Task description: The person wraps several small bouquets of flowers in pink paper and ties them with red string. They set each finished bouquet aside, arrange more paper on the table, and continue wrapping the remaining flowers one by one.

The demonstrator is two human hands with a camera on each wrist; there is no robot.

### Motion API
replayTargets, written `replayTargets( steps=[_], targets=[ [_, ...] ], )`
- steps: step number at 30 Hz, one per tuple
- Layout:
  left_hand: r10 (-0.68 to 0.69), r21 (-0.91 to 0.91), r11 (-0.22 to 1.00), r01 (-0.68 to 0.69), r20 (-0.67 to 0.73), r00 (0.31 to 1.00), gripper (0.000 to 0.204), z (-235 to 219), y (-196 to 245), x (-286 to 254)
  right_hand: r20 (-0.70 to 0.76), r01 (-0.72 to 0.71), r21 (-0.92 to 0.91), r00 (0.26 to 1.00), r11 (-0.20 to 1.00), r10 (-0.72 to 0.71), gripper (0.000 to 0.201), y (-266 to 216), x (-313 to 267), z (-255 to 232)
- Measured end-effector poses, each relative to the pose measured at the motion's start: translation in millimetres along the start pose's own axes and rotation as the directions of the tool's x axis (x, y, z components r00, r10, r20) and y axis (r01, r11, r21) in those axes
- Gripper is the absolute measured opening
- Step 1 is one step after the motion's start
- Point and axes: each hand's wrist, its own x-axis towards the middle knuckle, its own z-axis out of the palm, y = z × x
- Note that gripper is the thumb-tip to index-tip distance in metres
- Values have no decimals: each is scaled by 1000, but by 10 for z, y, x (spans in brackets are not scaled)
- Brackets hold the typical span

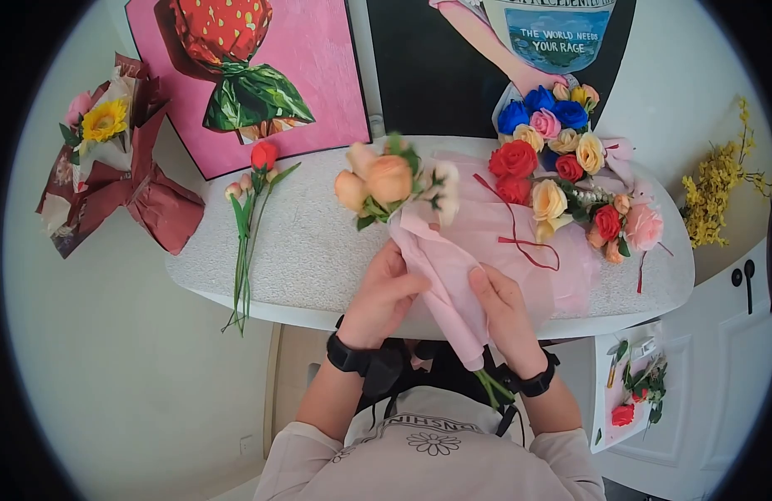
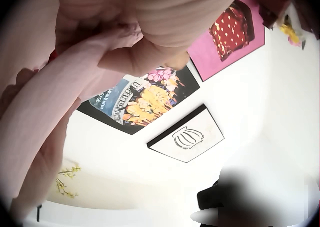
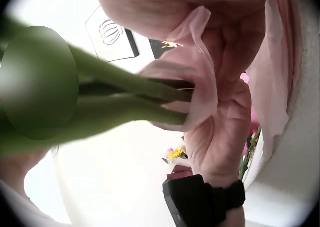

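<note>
A small bouquet of peach roses (image 1: 389, 179) and white flowers (image 1: 444, 192) stands in a tube of pink wrapping paper (image 1: 443, 305), tilted over the table's front edge. My left hand (image 1: 388, 292) grips the wrapped bouquet just below the blooms, thumb lying across the paper. On the other side my right hand (image 1: 504, 311) pinches the paper's edge lower down. Green stems (image 3: 130, 94) stick out of the rolled paper's lower end, close to the right wrist. In the left wrist view the pink paper (image 2: 55, 94) runs between both hands.
More pink paper (image 1: 461, 179) and a red ribbon (image 1: 528, 242) lie on the white table (image 1: 311, 209). Roses in several colours (image 1: 561, 150) fill its right side. Tulips (image 1: 251, 209) and a wrapped sunflower bouquet (image 1: 111, 167) are at left. A side tray (image 1: 607, 355) holds cut flowers.
</note>
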Motion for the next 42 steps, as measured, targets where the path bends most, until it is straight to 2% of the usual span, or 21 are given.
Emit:
replayTargets(
  steps=[1,4,7,10,13,16,19,28,31,34,37,40,42],
  targets=[
    [-25,-84,996,24,-15,1000,64,25,31,-4,-39,5,97,999,995,-2,29,4,19,36],
    [-64,-253,966,57,-18,998,62,87,38,16,-4,-64,-174,998,983,64,24,-173,-12,21],
    [-5,-118,993,-4,-71,997,58,72,-84,37,54,80,-335,996,939,-66,20,-109,-15,74],
    [11,-88,996,-14,-34,999,56,-19,-125,43,-11,120,-170,992,978,-124,21,-139,-40,94],
    [17,-63,998,-22,-81,997,57,49,-64,15,-128,51,-110,990,993,-65,23,-273,-41,38],
    [6,-72,997,-11,-76,997,56,69,-19,19,-218,141,-45,965,989,-147,24,-228,27,7],
    [-44,-157,987,27,-105,993,53,17,-3,25,-298,167,14,942,986,-155,23,-330,72,-19],
    [-29,-168,986,15,-80,996,58,-14,66,60,-359,175,67,923,982,-140,23,-291,154,-248],
    [-40,-270,963,27,-43,998,55,-28,120,75,-441,171,165,894,971,-82,24,-399,192,-258],
    [12,-355,935,-14,-7,1000,54,-140,43,148,-409,156,190,910,969,-66,25,-308,264,-291],
    [-11,-486,874,-17,-54,999,47,-122,38,167,-321,123,-48,938,991,-132,25,-14,287,-377],
    [-86,-373,928,10,-187,979,45,-9,96,167,-318,60,-65,945,996,-78,24,12,247,-430],
    [-1,-202,979,-32,-162,987,48,45,87,135,-399,105,77,914,991,-66,24,-91,253,-393]
  ],
)
